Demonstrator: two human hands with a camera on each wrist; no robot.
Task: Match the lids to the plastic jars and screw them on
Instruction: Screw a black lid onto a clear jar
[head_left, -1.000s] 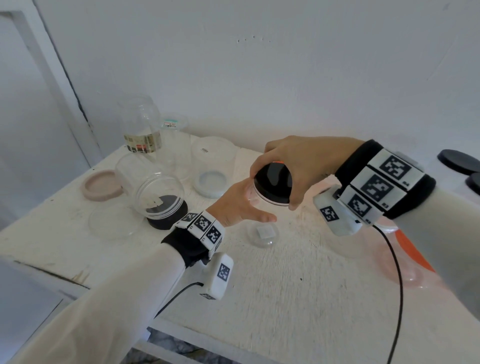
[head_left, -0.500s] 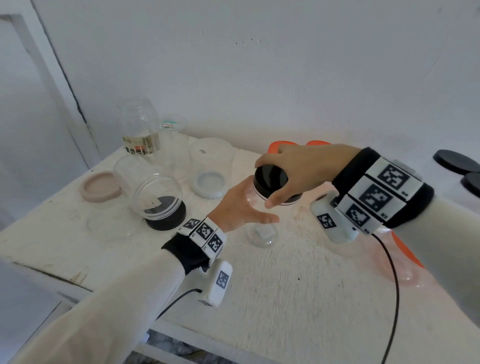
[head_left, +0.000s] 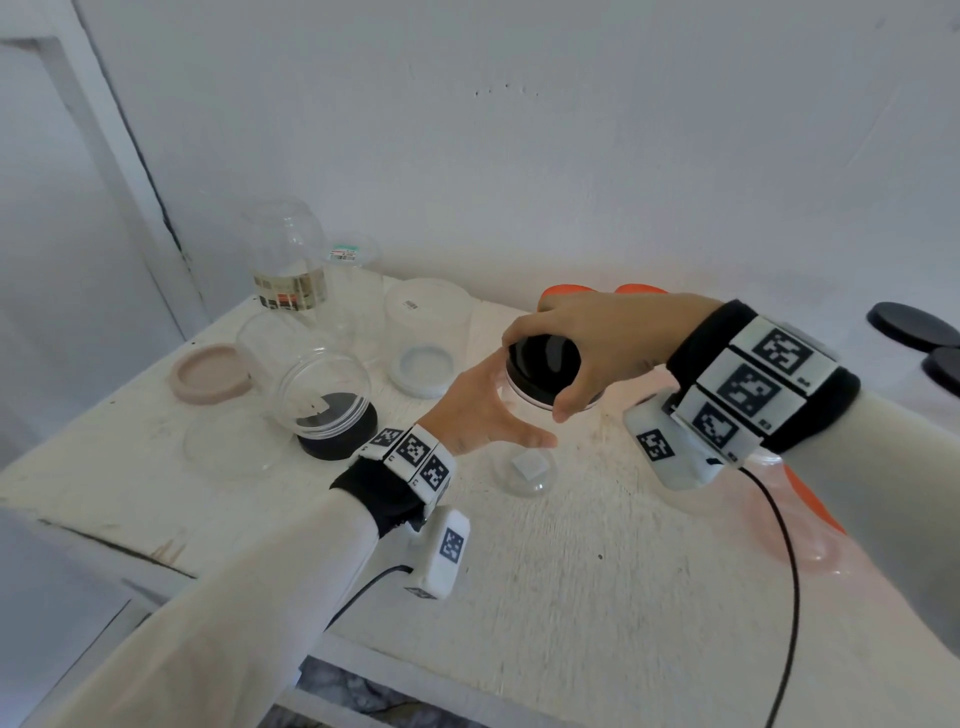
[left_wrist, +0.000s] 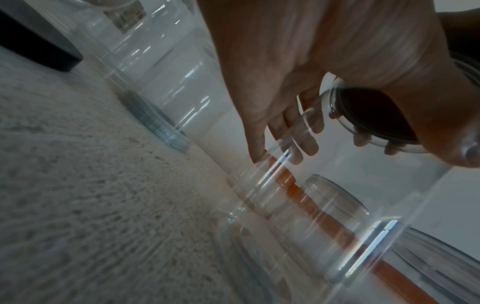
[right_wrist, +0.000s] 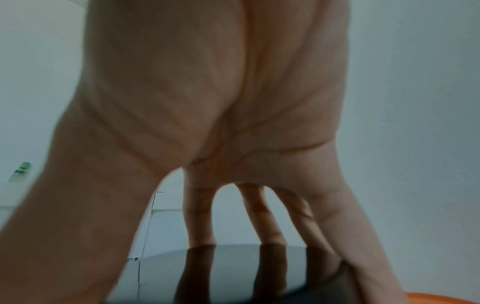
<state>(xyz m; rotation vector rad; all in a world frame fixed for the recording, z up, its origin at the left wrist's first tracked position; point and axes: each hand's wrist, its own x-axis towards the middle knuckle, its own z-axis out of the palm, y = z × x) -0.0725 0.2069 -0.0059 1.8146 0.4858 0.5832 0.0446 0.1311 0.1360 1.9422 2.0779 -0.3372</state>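
At the centre of the frame, a clear jar (head_left: 524, 436) stood on the table (head_left: 597, 571). The right hand (head_left: 587, 348) curled around the black lid (head_left: 543, 364) on its mouth, while the left hand (head_left: 483, 415) wrapped around the jar's side. A tilted lid could cross-thread, and a loose grip would let the slick jar spin.

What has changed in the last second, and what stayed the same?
The right hand turned on the black lid: its thumb came round to the near side. The orange lids behind it became visible. The left hand still holds the jar; the other jars and lids did not move.
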